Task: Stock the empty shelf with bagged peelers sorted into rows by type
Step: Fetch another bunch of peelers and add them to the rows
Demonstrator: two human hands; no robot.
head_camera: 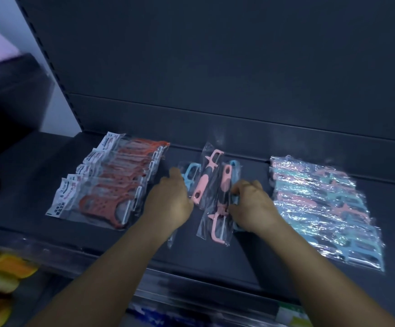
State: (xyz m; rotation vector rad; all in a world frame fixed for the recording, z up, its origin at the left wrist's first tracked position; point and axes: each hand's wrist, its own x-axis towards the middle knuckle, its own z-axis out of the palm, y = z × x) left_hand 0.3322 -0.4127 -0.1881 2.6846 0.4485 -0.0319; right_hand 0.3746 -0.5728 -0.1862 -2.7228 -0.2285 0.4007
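Head view: both hands work the middle of the shelf (250, 263). Left hand (168, 204) lies knuckles-up on the blue peeler (190, 175), fingers bent over its bag; whether it actually grips or just presses, I can't tell. Right hand (253, 206) has its fingers curled on the edge of a bagged pink peeler (221, 208), pinching it by the look of it. Another pink peeler (207, 179) lies between the hands, tilted, head pointing the other way.

Red row (106, 182) at left is done: overlapped bags, labels outboard. Mixed row (326, 208) at right, pink and blue under glossy film, also laid out. Middle group is loose and crooked, so my read is this row is the step in hand.

To do it well: line every bag the same way, heads to one end, overlap evenly like the red row, keep a clear gap to both neighbours. Film is slippery; slide bags flat rather than lifting by a corner, or the stack fans out.

Surface: dark matte metal shelf, dark back panel (215, 55) with a horizontal seam, slotted upright (48, 55) at left. Light is dim. Yellow goods (0, 277) on the tier below left; something pink, blurred, upper left.
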